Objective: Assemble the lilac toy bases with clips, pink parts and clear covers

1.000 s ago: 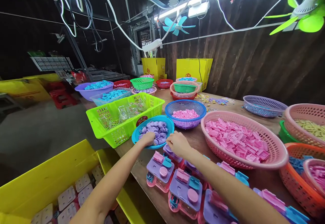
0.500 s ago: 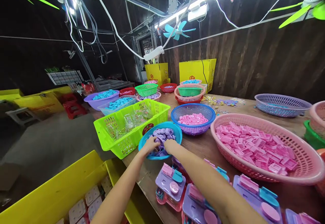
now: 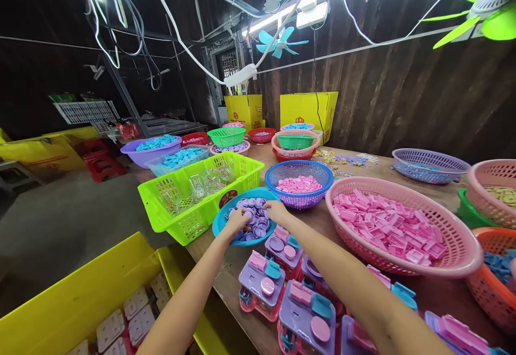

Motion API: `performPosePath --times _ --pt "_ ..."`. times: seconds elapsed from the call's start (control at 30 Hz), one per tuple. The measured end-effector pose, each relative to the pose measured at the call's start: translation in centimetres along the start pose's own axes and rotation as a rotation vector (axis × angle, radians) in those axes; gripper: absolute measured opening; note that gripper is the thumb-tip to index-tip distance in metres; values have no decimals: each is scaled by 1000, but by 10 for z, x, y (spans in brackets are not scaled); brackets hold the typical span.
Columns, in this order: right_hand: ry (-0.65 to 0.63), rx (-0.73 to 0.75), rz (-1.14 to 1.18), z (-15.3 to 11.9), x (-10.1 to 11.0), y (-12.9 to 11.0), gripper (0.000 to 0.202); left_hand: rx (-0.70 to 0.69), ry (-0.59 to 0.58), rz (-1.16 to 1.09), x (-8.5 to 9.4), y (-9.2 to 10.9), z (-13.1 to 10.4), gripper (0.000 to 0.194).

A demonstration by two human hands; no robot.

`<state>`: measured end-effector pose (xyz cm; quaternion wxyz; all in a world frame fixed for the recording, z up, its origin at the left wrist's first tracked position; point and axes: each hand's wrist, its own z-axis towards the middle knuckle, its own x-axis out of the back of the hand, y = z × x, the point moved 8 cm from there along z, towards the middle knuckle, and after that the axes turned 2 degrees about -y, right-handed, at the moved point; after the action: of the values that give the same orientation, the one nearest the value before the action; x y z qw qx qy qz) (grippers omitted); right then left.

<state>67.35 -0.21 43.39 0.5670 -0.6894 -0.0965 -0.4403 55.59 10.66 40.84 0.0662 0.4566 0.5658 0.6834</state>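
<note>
Purple round plastic pieces (image 3: 258, 230) lie heaped in a shallow bright-blue plastic bowl (image 3: 219, 227), right under our two bare hands. Half a second ago our hands were close together over the heap; now our right hand (image 3: 278, 212) has moved off toward the bowl's right edge, leaving a wider gap. We judge from this that the handling is now at two spots of the heap rather than one.

Our left hand (image 3: 238, 221) points down with its fingers bent in among the pieces, thumb side inward. Our right hand comes in from the other side, fingers curled, tips by the pieces. We cannot tell whether either hand grips a piece, as the fingertips are too small or hidden. Both forearms reach forward, the right one crossing above a group of purple-topped toys with pink and blue fittings (image 3: 262, 285) that stand on the brown wooden table (image 3: 229, 276) just beside the bowl.

Farther out, we have a lime-green perforated plastic basket (image 3: 195, 227) of clear plastic parts (image 3: 197, 187) to the left, a blue and purple plastic colander (image 3: 300, 201) of small pink pieces (image 3: 298, 184) beyond, and a large pink plastic basket (image 3: 355, 242) of pink rectangular pieces (image 3: 387, 226) to the right. A yellow carton (image 3: 80, 296) stands below on our left.
</note>
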Motion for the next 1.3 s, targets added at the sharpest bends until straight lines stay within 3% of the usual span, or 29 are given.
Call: performPosePath --times 0.2,0.33,0.5,0.67,0.8,0.87,0.97,1.13,1.23,1.3 --pt "-71 21 405 -27 17 7 21 21 -140 -217 0 7 -15 38" --pt "-74 89 562 -58 37 10 13 -21 -147 -314 5 12 -16 46" --pt "-5 85 560 -98 69 24 14 -93 -182 -436 3 37 -33 46" --pt "76 57 416 -152 104 39 18 -236 -165 -431 11 57 -84 39" --pt "79 160 93 -201 114 51 25 -265 -152 -387 12 32 -136 33" --pt "89 155 4 -220 113 66 34 -155 -191 -511 4 9 -157 33" --pt "71 57 65 -241 106 94 45 35 -282 -717 -16 -12 -184 31" --pt "-111 -177 397 -263 86 126 47 118 -372 -847 -40 -7 -205 29" --pt "-185 -126 461 -273 86 123 43 108 -367 -840 -44 -3 -206 28" --pt "-153 -101 394 -278 93 124 37 52 -336 -748 -43 -1 -205 29"
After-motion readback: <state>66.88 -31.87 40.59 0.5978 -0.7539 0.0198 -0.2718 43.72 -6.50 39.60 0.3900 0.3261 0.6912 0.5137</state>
